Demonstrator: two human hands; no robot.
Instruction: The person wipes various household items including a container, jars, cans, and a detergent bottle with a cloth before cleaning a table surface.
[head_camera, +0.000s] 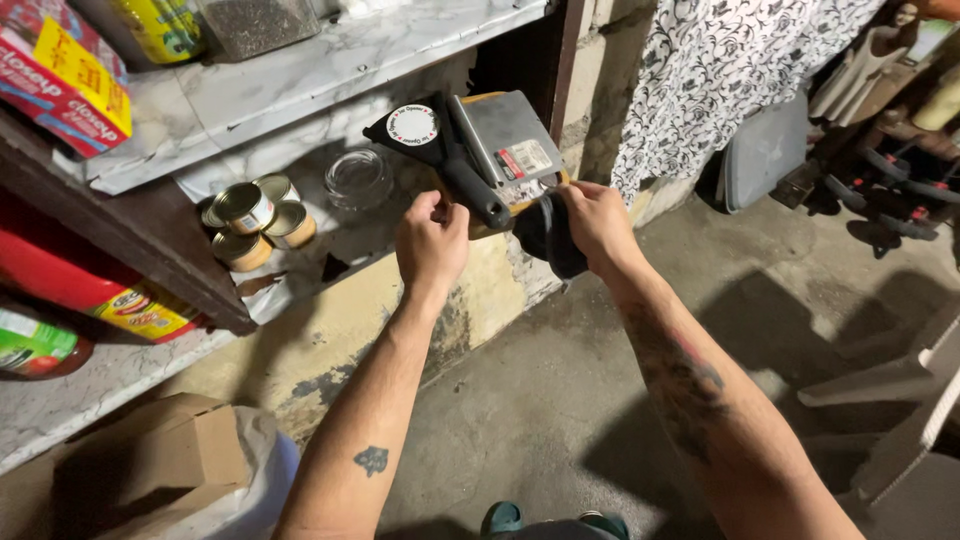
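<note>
Head view. Left hand (432, 240) closed around the black handle of a flat metal-plated tool (500, 150), held just past the shelf edge (330, 270). Right hand (594, 222) pinches the tool's lower corner, fingers together, over a dark cloth (552, 236). Small tins (252, 220) and a glass jar (358, 178) lie left of the left hand; open concrete floor (540, 400) lies beneath both forearms.

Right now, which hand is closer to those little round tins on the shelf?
The left hand. It grips the black handle of the flat metal tool, on the side where the tins sit. The right hand holds the tool's far edge, farther away.
</note>
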